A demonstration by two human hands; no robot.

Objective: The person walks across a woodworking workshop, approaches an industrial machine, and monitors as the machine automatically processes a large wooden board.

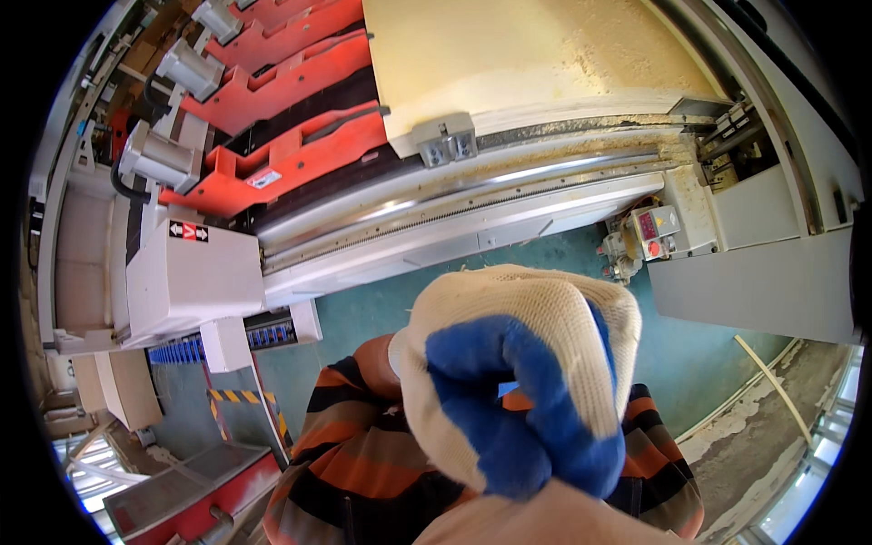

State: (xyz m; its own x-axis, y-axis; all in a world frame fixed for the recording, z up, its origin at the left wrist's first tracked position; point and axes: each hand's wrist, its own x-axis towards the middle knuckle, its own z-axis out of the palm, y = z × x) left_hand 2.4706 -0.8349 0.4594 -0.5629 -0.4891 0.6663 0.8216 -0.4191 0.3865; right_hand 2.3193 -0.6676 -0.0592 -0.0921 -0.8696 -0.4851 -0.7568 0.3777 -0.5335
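My left hand point(522, 381) is raised close to the camera, in the middle of the picture. It wears a white knitted glove with a blue coated palm and fingers. The fingers curl in toward the thumb, leaving a small gap through which a bit of striped cloth shows. Whatever the fingertips may hold is hidden. Bare skin point(545, 520) shows just below the fingertips at the lower edge. Orange, black and brown striped clothing point(363, 454) lies behind the glove. I cannot see my right hand.
Ahead stands a large machine with red clamp arms point(291, 154), grey motors point(159, 156) and a pale, dust-strewn board point(527, 54). A metal rail point(472, 195) runs along its front. A control box point(656, 227) is at right, a red-sided cart point(200, 495) at lower left.
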